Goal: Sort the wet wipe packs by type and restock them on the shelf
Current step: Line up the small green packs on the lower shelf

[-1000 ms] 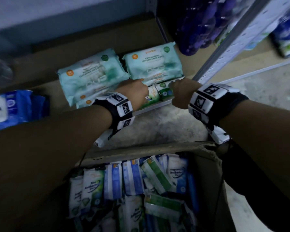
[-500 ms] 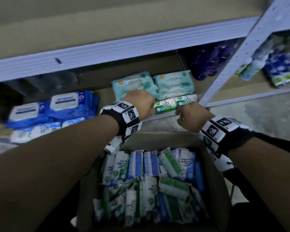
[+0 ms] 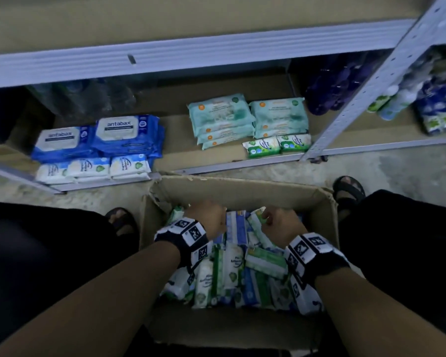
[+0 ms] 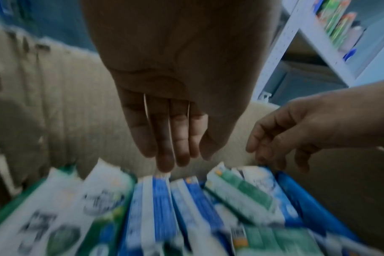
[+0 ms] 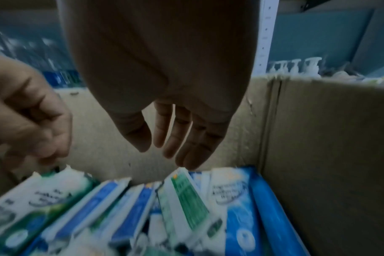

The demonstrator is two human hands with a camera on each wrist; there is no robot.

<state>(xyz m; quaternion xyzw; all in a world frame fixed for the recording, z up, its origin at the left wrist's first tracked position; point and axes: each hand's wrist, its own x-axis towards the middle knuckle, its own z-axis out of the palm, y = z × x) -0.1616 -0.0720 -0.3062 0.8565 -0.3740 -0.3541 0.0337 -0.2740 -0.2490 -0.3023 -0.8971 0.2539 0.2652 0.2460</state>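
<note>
A cardboard box (image 3: 240, 191) on the floor holds several upright wet wipe packs, blue-white (image 4: 156, 199) and green-white (image 5: 186, 195). My left hand (image 3: 209, 217) hovers over the box's far end, fingers (image 4: 164, 155) straight and pointing down just above a blue pack, holding nothing. My right hand (image 3: 278, 222) hangs beside it with relaxed fingers (image 5: 186, 155) over a green pack, also empty. On the low shelf (image 3: 216, 153) lie two green packs (image 3: 277, 146), teal stacks (image 3: 247, 119), blue antabax packs (image 3: 101, 137) and white-blue packs (image 3: 93, 170).
A grey perforated shelf upright (image 3: 366, 91) rises at the right. Purple items (image 3: 337, 91) and bottles (image 3: 397, 99) sit on neighbouring shelves. My sandalled feet (image 3: 348, 189) flank the box on a concrete floor.
Both hands have left the two green packs on the shelf and drawn back down into the box. The head view has pulled back and up.
</note>
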